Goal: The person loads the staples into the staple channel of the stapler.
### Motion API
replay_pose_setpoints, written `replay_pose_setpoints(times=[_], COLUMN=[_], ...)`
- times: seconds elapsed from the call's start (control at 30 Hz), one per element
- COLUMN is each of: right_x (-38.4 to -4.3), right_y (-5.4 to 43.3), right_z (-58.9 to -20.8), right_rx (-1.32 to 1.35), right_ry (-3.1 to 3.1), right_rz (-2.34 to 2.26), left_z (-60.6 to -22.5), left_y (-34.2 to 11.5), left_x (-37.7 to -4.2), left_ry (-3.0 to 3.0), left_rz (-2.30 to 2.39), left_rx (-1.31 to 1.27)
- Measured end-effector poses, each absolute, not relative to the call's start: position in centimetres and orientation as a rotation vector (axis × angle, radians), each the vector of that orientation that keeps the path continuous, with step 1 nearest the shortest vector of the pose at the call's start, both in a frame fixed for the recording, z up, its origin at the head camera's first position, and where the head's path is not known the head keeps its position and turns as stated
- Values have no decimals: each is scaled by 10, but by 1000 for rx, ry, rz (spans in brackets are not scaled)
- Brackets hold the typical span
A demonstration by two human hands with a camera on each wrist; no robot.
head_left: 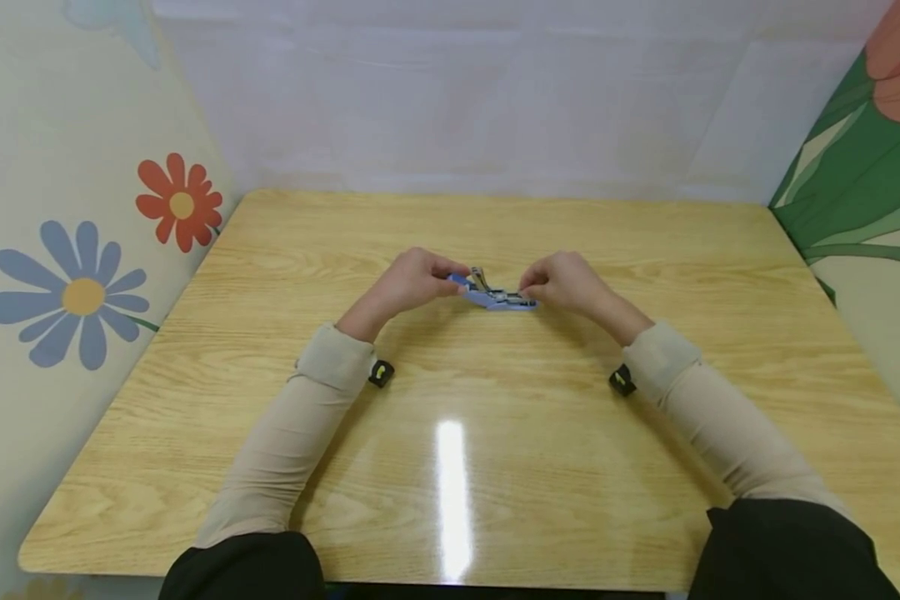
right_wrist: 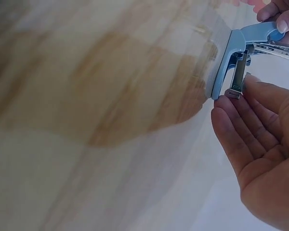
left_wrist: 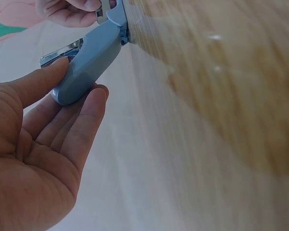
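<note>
A light blue stapler (head_left: 498, 302) lies opened out on the table, its top cover swung up and back toward the left. My left hand (head_left: 414, 280) pinches the end of the blue cover (left_wrist: 89, 65), thumb on one side and fingers on the other. Beside the cover, a metal arm (head_left: 480, 279) sticks up. At the right end, my right hand (head_left: 567, 283) has thumb and fingertips around the tip of the metal staple channel (right_wrist: 239, 74), just above the blue base (right_wrist: 224, 67). The right fingers partly hide that end in the head view.
The wooden table (head_left: 450, 375) spreads around the stapler, with a bright light reflection near its front edge. A white cloth backdrop (head_left: 465, 100) stands behind it, and flower-painted walls (head_left: 82, 200) flank both sides. Small black wrist devices (head_left: 381, 373) hang below the cuffs.
</note>
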State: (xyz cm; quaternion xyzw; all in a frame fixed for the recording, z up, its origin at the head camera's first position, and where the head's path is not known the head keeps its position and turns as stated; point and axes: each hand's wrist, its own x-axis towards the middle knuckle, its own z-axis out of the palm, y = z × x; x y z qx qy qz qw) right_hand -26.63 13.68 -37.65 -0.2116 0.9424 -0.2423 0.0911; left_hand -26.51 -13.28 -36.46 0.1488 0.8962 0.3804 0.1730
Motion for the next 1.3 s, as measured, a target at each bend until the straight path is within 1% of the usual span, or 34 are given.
replay_pose_setpoints(times=[0.57, 1.3], right_x=[-265, -264], right_y=[134, 140], right_z=[-376, -376], right_rx=[-748, -716], right_ry=[2842, 2829], right_rz=[-606, -667], left_z=[-362, -360], left_y=[-132, -131], left_x=[-264, -266], left_ry=[2549, 2529], left_rz=[1070, 1086], left_rx=[424, 395])
